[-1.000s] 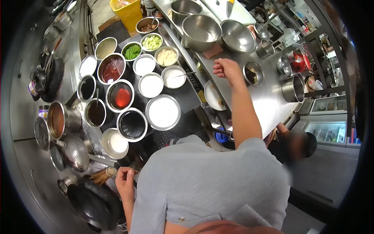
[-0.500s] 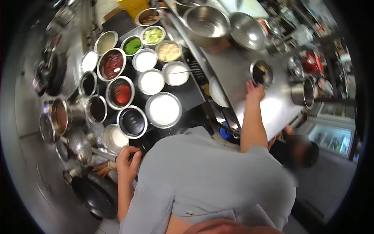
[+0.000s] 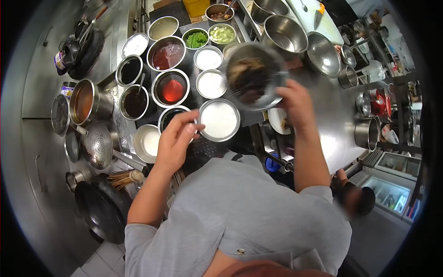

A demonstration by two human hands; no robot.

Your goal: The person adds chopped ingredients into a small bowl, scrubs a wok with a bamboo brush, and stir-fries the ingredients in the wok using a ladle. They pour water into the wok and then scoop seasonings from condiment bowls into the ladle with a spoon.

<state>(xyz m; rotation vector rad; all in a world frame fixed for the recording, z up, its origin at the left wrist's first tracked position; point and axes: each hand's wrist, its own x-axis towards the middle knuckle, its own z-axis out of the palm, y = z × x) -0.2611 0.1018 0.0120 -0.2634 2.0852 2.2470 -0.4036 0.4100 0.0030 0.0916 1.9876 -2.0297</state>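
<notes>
My right hand (image 3: pixel 296 105) grips the rim of a metal bowl (image 3: pixel 275 94), which is smeared by motion. Dark strips and a light brown, minced-looking food (image 3: pixel 248 76) lie in it; I cannot tell what they are. The bowl hangs above the containers, hiding part of one behind it. My left hand (image 3: pixel 176 141) is raised, fingers bent and apart, with nothing in it. Just under it sits a tub of dark liquid (image 3: pixel 166 119), partly covered by the fingers. A bowl of white powder or liquid (image 3: pixel 219 120) stands to its right.
Several tubs hold red liquid (image 3: pixel 171 91), chopped greens (image 3: pixel 196 39) and dark sauce (image 3: pixel 134 102). On the left are a perforated ladle (image 3: pixel 97 145), a wok (image 3: pixel 99 207) and a bamboo brush (image 3: pixel 123 179). A steel counter (image 3: pixel 334 115) runs along the right, with a colander (image 3: pixel 323 54); another person is at lower right.
My right hand has lifted the metal bowl off the right counter and brought it left over the tubs. My left hand has left the ladle handle area and risen forward, its fingers opening.
</notes>
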